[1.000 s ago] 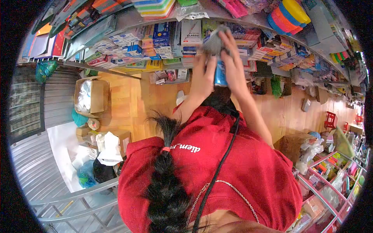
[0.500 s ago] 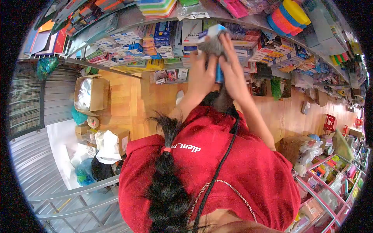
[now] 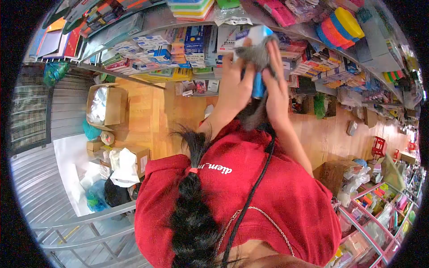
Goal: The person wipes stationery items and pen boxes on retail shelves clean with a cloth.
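Observation:
In front of the shelf, a blue and white box (image 3: pixel 259 33) is held up between both hands. A grey cloth (image 3: pixel 255 54) lies across the box and hangs down below it. My left hand (image 3: pixel 237 85), on the left side, is wrapped round the box's side. On the right side my right hand (image 3: pixel 276 82) presses the cloth against the box, fingers pointing up. Motion blurs the cloth and the box's upper part, and its print cannot be read.
Packed shelves (image 3: pixel 156 22) of boxed goods curve across the top. An open carton (image 3: pixel 116 105) stands on the wooden floor at left. A pink-edged rack (image 3: pixel 357 214) of small goods is at lower right, and a metal rail (image 3: pixel 103 214) at lower left.
The box, cloth and both hands have shifted slightly right in view. The shelves have also shifted right, and the cloth covers the box a little differently.

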{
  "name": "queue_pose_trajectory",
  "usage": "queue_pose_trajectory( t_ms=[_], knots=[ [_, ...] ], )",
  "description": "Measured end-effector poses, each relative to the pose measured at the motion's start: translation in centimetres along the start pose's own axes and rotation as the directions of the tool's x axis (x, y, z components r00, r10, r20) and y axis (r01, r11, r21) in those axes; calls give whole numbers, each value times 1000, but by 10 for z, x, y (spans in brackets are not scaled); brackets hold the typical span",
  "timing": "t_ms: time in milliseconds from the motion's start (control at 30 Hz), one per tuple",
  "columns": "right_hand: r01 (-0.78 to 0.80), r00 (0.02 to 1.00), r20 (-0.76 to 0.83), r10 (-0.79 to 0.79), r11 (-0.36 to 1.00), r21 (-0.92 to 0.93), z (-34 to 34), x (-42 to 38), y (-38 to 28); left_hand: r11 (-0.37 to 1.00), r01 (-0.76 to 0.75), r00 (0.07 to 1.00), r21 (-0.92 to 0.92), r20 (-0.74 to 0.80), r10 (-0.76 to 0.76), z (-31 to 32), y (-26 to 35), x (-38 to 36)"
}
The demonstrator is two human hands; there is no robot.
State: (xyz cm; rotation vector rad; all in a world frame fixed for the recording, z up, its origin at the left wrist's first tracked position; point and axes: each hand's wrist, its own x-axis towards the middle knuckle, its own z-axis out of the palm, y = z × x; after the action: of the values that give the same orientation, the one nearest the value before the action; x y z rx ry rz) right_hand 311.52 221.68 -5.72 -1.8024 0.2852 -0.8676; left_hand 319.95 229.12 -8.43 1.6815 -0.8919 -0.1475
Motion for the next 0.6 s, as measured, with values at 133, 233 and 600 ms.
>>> queue_pose_trajectory(
  t_ms=[133, 233, 600],
  knots=[
    [-24, 998, 53, 22, 999, 38, 8, -4, -11, 997, 21, 1000, -80, 0, -21, -9, 0, 7],
    [19, 999, -45, -19, 1000, -5, -2, 27, -3, 996, -82, 990, 33, 119, 77, -8, 3, 3],
    [-380, 856, -227, 464, 864, 332, 43, -13, 31, 569, 211, 974, -795, 122, -191, -11, 8, 27]
  ],
)
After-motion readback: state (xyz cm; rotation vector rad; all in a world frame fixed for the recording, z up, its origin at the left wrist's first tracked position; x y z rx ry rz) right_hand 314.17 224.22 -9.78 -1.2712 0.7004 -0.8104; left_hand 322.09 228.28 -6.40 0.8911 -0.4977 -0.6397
